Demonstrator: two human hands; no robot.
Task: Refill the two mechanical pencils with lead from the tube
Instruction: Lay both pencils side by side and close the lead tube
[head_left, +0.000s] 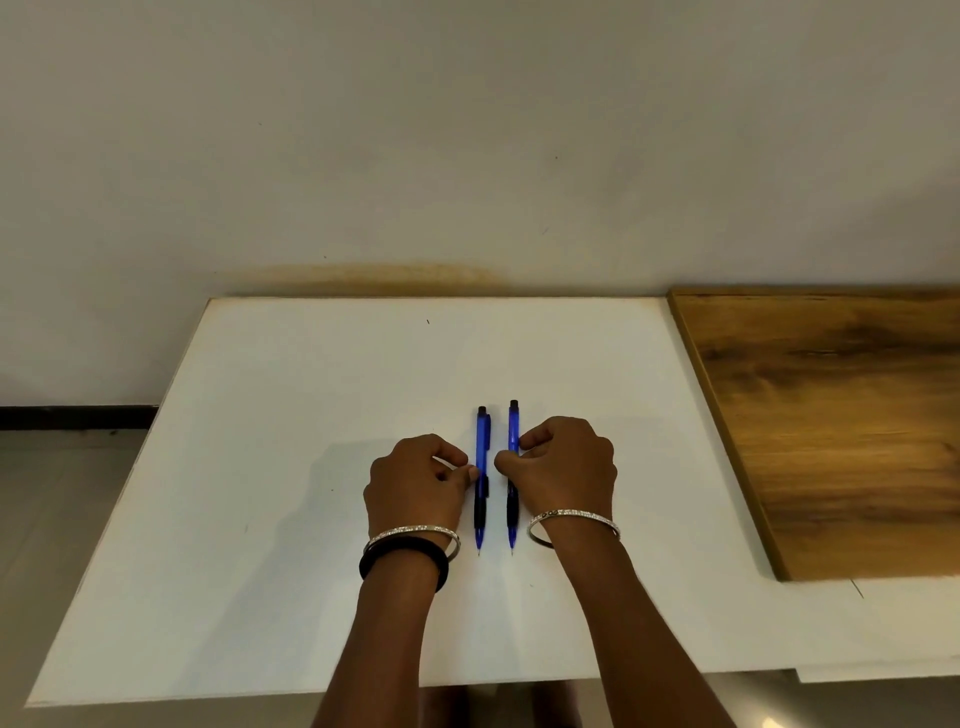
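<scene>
Both hands rest curled on the white tabletop (260, 467). Left hand (415, 483) has thumb and forefinger tips against the left side of the left pencil (482, 478); whether it pinches or merely steadies cannot be told. Right hand (563, 465) is closed lightly about the barrel of the right pencil (513, 486), thumb and forefinger on either side.

Both blue pencils lie flat, parallel, just apart, tips toward the person, caps away. Judgement: they are being set straight or steadied, ready for picking up. No lead tube is in view.

Surface is a plain white board butted against a pale wall (467, 130); a wood-grain panel (841, 415) lies at its right. Bangles circle both wrists.
</scene>
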